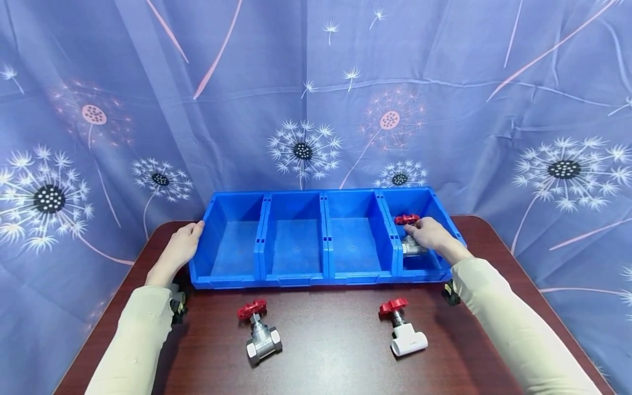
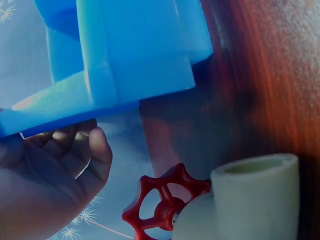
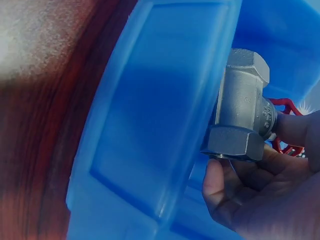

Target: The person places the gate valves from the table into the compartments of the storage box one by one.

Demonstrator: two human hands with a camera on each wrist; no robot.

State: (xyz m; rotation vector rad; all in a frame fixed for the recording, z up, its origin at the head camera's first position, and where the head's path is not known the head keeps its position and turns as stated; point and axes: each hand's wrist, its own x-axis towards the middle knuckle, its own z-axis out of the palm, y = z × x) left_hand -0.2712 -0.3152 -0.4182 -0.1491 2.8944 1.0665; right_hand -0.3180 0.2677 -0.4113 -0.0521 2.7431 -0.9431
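Observation:
My right hand (image 1: 431,234) grips a metal gate valve (image 1: 412,246) with a red handwheel inside the far-right compartment of the blue bin row (image 1: 296,278). In the right wrist view, the fingers and thumb close round the metal valve (image 3: 241,105) beneath its wheel, with its body beside the bin's front wall. My left hand (image 1: 180,247) holds the bin row's left end at the rim. In the left wrist view, curled fingers of the left hand (image 2: 55,175) lie against the blue bin wall (image 2: 140,65).
On the table (image 1: 326,340) in front of the bins lie a metal valve (image 1: 263,343) with a red wheel and a white plastic valve (image 1: 408,340). Another white valve (image 2: 257,200) appears close in the left wrist view. Behind hangs a blue patterned curtain (image 1: 306,82).

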